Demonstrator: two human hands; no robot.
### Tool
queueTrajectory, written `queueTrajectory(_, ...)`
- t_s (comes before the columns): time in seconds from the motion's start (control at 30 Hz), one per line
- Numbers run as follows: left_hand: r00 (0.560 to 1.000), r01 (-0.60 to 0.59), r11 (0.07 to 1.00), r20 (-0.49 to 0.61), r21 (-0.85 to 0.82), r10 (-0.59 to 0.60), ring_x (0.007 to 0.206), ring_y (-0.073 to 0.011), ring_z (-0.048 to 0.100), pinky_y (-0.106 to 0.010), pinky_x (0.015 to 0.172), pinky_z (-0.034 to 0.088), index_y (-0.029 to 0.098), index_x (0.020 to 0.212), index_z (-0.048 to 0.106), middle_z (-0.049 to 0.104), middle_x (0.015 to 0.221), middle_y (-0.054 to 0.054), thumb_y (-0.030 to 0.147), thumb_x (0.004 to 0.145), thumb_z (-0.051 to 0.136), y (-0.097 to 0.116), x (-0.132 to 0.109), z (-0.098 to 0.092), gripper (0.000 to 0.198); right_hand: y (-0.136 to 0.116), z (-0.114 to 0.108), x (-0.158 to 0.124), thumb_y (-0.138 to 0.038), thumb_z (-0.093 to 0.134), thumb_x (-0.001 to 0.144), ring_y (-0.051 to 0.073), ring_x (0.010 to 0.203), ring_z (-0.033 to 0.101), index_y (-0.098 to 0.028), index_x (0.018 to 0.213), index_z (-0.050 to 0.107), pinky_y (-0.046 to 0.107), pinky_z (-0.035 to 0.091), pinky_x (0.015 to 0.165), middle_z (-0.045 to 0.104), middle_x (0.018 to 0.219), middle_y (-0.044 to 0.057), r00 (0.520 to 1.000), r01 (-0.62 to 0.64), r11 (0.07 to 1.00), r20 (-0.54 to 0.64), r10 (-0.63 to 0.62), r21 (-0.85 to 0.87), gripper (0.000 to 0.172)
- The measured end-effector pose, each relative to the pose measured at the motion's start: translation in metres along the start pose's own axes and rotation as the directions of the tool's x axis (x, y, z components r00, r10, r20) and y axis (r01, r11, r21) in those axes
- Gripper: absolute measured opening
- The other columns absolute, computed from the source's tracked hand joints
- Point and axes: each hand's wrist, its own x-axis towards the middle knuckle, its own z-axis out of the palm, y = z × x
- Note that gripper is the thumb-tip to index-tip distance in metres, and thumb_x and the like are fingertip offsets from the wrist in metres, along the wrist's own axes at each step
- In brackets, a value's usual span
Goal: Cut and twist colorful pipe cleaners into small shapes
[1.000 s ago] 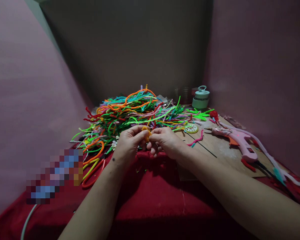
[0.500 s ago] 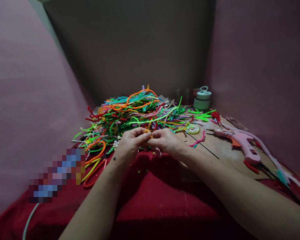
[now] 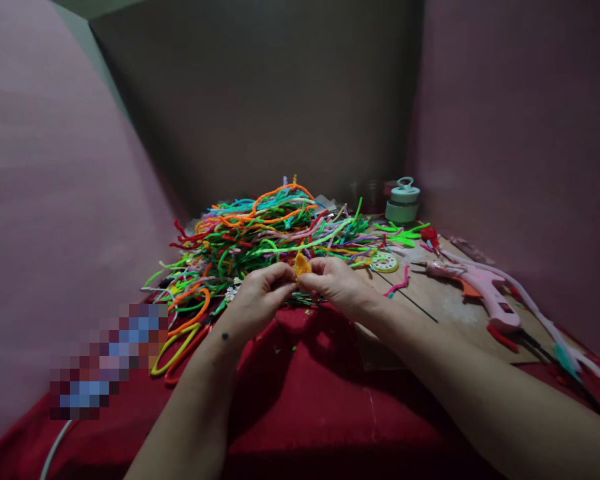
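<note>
Red cloth (image 3: pixel 320 407) lay nearest you. Your left hand (image 3: pixel 261 292) and right hand (image 3: pixel 341 283), thumbs and fingers pinched, held the fuzzy yellow piece (image 3: pixel 303 266) between their tips; it looked light, soft and bendable, probably best gripped by its edges. Beyond sprawled the heap of coloured stems (image 3: pixel 273 230).

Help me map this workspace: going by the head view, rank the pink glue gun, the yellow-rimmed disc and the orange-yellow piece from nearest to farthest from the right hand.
From the right hand:
1. Orange-yellow piece: nearest, held at the hand's left side.
2. Yellow-rimmed disc: just beyond the hand, to its right.
3. Pink glue gun: farthest, well to the right.
</note>
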Motion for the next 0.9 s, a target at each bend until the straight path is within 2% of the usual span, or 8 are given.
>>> queueTrajectory(0.3, 0.997, 0.042, 0.997, 0.06, -0.067, -0.038, 0.059, -0.0092, 0.044, -0.019, 0.052, 0.035, 0.015, 0.072, 0.056, 0.05, 0.063, 0.003, 0.018, 0.07, 0.052, -0.002, -0.001, -0.006, 0.005, -0.002, 0.002, -0.002, -0.025, 0.055, 0.062, 0.007, 0.049, 0.039, -0.014, 0.062, 0.056, 0.021, 0.031, 0.048, 0.049, 0.056, -0.003, 1.0, 0.012, 0.999, 0.022, -0.013, 0.038, 0.012)
queueTrajectory(0.53, 0.994, 0.069, 0.988, 0.093, -0.139, -0.056, 0.06, -0.0103, 0.047, -0.02, 0.054, 0.035, 0.016, 0.073, 0.056, 0.053, 0.065, 0.002, 0.017, 0.07, 0.053, 0.0, -0.003, -0.007, 0.005, -0.003, 0.002, -0.003, -0.019, 0.055, 0.06, 0.007, 0.045, 0.041, -0.015, 0.055, 0.053, 0.021, 0.033, 0.046, 0.048, 0.049, -0.004, 0.999, -0.017, 0.986, 0.046, 0.01, 0.166, 0.006)
queueTrajectory(0.73, 0.993, 0.084, 0.975, 0.099, -0.206, -0.065, 0.056, -0.0081, 0.042, -0.02, 0.051, 0.031, 0.015, 0.073, 0.053, 0.05, 0.062, 0.003, 0.016, 0.069, 0.052, 0.006, -0.004, -0.006, 0.004, -0.001, 0.001, -0.002, -0.018, 0.056, 0.061, 0.006, 0.041, 0.039, -0.015, 0.05, 0.05, 0.021, 0.03, 0.043, 0.046, 0.045, -0.004, 0.996, 0.006, 0.962, 0.089, -0.031, 0.273, 0.013)
queueTrajectory(0.9, 0.992, 0.074, 0.976, 0.117, -0.205, -0.05, 0.056, -0.0083, 0.042, -0.02, 0.051, 0.031, 0.015, 0.074, 0.053, 0.049, 0.063, 0.003, 0.014, 0.069, 0.051, 0.009, -0.005, -0.009, 0.005, 0.0, 0.001, -0.002, -0.02, 0.059, 0.061, 0.006, 0.04, 0.038, -0.014, 0.053, 0.052, 0.021, 0.029, 0.043, 0.047, 0.045, -0.004, 0.989, -0.033, 0.931, 0.147, -0.022, 0.363, 0.012)
